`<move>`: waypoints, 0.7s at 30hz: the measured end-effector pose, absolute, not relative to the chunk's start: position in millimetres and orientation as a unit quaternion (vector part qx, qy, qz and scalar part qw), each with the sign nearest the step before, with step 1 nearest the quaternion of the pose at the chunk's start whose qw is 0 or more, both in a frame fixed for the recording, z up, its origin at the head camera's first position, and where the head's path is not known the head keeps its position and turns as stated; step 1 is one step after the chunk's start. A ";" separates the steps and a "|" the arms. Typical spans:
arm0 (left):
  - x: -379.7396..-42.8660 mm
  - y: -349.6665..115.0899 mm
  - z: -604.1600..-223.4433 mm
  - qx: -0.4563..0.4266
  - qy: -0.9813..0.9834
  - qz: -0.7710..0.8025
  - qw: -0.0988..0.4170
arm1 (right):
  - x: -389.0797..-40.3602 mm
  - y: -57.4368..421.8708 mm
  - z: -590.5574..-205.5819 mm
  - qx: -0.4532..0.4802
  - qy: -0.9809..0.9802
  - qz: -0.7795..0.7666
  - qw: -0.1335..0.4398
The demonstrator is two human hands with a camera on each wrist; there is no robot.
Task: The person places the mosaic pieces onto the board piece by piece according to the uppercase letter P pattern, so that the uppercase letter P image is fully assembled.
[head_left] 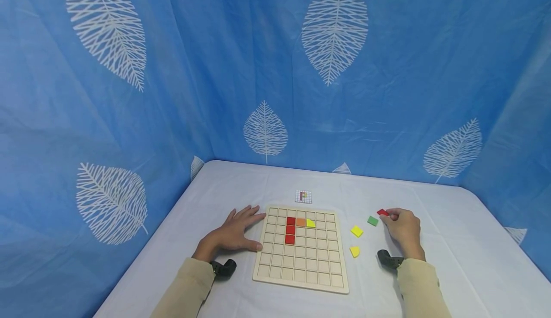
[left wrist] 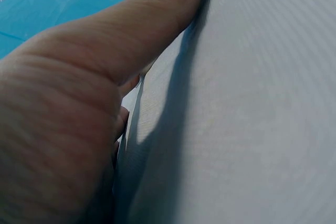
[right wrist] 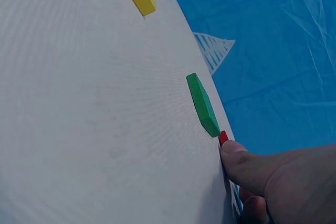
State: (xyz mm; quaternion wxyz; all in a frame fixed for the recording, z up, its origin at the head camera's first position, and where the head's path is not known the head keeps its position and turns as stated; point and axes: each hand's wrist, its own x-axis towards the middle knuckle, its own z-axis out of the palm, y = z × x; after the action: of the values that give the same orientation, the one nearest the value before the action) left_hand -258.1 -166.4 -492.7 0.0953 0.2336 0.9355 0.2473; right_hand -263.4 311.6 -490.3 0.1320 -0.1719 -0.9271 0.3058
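A pale wooden grid board lies on the table. Three red tiles form a column in its upper part, with an orange tile and a yellow tile in line to the right of the top one. My left hand has its fingers spread, index finger and thumb touching the board's left edge. Off to the right, my right hand pinches a red tile at its near end, low over the table. Just beside that tile lies a green tile.
Two loose yellow tiles, one squarish and one with a rounded side, lie between board and right hand. A small card with a coloured grid pattern sits behind the board. Blue leaf-print curtain borders the white table.
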 end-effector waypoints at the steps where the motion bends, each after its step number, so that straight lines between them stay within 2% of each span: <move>1: -258.0 -166.2 -492.7 0.233 0.936 0.247 0.096 | -263.7 311.9 -490.3 -0.172 -0.927 0.307 0.131; 21: -258.1 -165.5 -491.5 0.232 0.935 0.251 0.098 | -263.1 312.2 -481.2 -0.130 -0.930 0.324 0.116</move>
State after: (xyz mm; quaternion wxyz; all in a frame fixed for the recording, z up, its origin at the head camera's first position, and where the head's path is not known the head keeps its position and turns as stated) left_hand -258.1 -165.5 -491.5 0.0981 0.2324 0.9346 0.2506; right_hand -263.1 312.2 -481.2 0.1162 -0.1296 -0.9300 0.3238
